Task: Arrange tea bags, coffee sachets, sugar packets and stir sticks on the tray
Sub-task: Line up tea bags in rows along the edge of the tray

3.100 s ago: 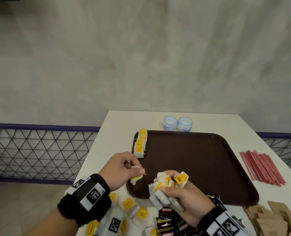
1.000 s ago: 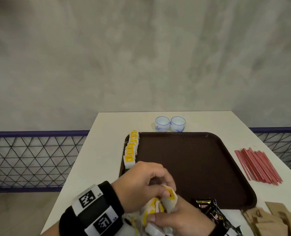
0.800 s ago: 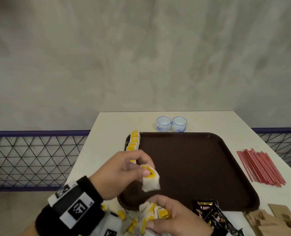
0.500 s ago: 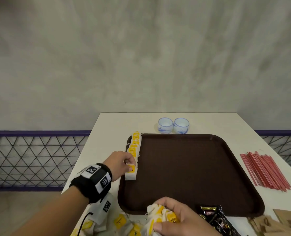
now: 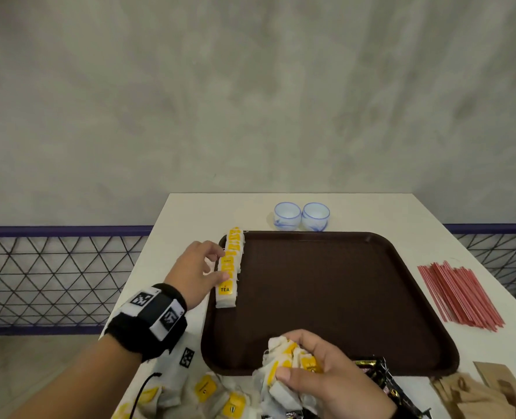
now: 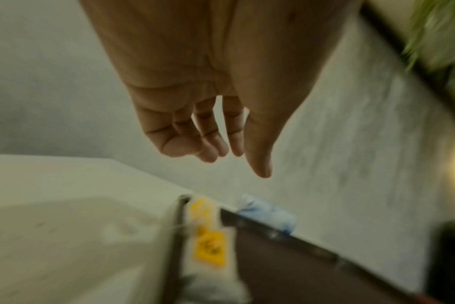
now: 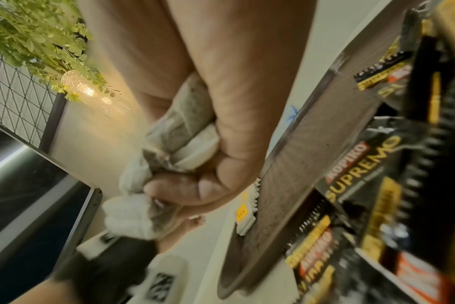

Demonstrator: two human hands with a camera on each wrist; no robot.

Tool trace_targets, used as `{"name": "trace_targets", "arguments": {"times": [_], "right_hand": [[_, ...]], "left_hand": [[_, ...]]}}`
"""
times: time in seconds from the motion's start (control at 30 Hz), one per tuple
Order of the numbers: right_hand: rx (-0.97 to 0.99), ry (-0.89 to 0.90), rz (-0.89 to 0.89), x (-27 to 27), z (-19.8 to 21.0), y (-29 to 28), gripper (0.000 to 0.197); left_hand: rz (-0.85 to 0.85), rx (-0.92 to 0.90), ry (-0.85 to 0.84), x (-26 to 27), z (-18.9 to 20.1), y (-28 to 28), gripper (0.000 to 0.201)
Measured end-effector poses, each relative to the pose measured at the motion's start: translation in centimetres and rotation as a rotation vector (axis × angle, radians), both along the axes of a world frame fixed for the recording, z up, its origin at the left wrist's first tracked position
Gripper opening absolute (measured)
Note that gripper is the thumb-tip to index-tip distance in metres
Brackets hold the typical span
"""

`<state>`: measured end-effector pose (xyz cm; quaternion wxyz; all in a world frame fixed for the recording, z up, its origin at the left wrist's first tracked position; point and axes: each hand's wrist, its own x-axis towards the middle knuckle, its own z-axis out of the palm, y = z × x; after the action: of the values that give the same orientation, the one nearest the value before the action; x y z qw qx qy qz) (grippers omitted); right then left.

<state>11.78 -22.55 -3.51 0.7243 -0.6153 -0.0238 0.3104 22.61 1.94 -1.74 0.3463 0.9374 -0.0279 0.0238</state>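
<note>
1. The left hand (image 5: 194,271) holds nothing; its loose fingers sit beside the row of tea bags (image 5: 230,267) along the tray's (image 5: 341,297) left edge.
2. The right hand (image 5: 326,379) squeezes a bunch of tea bags (image 5: 284,361) at the tray's near edge.

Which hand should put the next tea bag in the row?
Probably the left hand. It is open and free beside the row of tea bags on the tray. The right hand is busy gripping the bunch of tea bags.

"TEA" stands on the nearest tea bag's yellow tag (image 5: 225,289); "KOPIKO SUPREMO" on a black coffee sachet (image 7: 361,170).
</note>
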Motion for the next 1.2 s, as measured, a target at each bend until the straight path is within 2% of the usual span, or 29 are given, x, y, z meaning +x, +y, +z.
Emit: {"name": "trace_targets", "arguments": {"times": [0.07,0.13,0.2,0.33,0.5,0.7,0.8,0.93,1.07,1.13,1.2], "right_hand": [[0.151,0.048,-0.108,0.2,0.2,0.4,0.055],[0.275,0.074,-0.215,0.3,0.8,0.9,0.054],[0.349,0.085,-0.269,0.2,1.4,1.3,0.05],[0.346,0.11,-0.307,-0.5,2.4,2.1,0.054],[0.277,0.192,-0.242,-1.7,3.0,2.0,0.027],[0.256,0.227,-0.22,-2.5,3.3,1.6,0.021],[0.22,0.209,-0.197,-2.7,3.2,1.7,0.022],[-0.005,0.093,-0.185,-2.6,2.6,2.1,0.029],[-0.203,-0.037,-0.174,-2.5,2.2,2.3,0.034],[-0.194,-0.038,-0.15,-2.6,2.1,2.2,0.042],[-0.096,0.012,-0.134,-2.5,2.0,2.2,0.045]], "left_hand": [[-0.13,-0.177,0.042,-2.9,2.1,-1.1,0.026],[-0.302,-0.391,0.192,-6.7,3.8,-2.8,0.038],[-0.384,-0.481,0.275,-9.5,4.5,-4.2,0.044],[-0.333,-0.359,0.113,-11.5,3.6,-5.4,0.046],[-0.278,-0.335,0.017,-12.4,1.8,-6.4,0.037],[-0.289,-0.204,-0.08,-13.9,1.6,-6.7,0.028],[-0.289,-0.305,0.001,-14.3,2.7,-7.0,0.026],[-0.292,-0.137,0.002,-13.6,2.5,-7.4,0.02],[-0.267,-0.215,0.15,-12.6,2.4,-7.4,0.015],[-0.272,-0.213,0.154,-12.2,2.3,-7.3,0.013],[-0.275,-0.215,0.122,-12.1,2.3,-7.4,0.012]]}}
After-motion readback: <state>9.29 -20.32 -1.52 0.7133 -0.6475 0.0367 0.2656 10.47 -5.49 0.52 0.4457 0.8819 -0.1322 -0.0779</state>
